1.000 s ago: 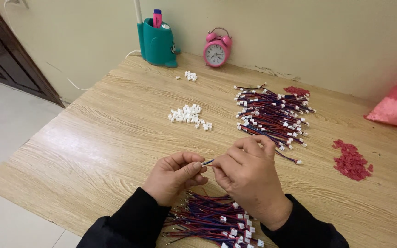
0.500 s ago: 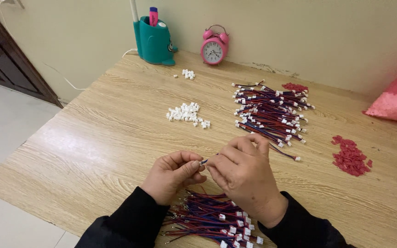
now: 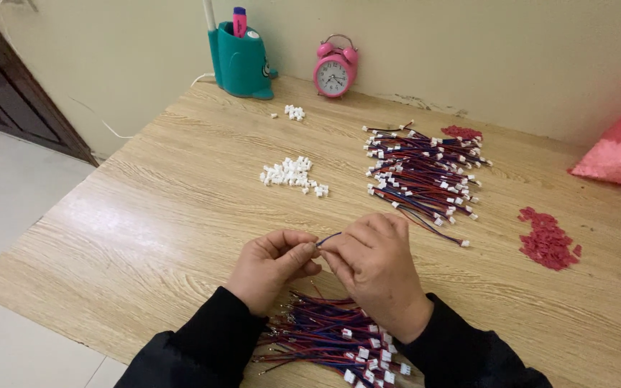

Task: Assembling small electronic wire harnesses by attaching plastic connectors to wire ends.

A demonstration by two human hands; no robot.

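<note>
Though fingers hide it, left hand (image 3: 271,267) and right hand (image 3: 375,260) apparently pinch one thin wire (image 3: 328,238).

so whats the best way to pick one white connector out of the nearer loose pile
Pinch one white connector at the pile's right fringe by its two side faces, coming straight down from above. The strays there lie apart on the wooden table, so fingertips fit around one.

Left hand (image 3: 271,267), right hand (image 3: 376,267) together — fingertips pinched, grip closed, knuckles up.
</note>
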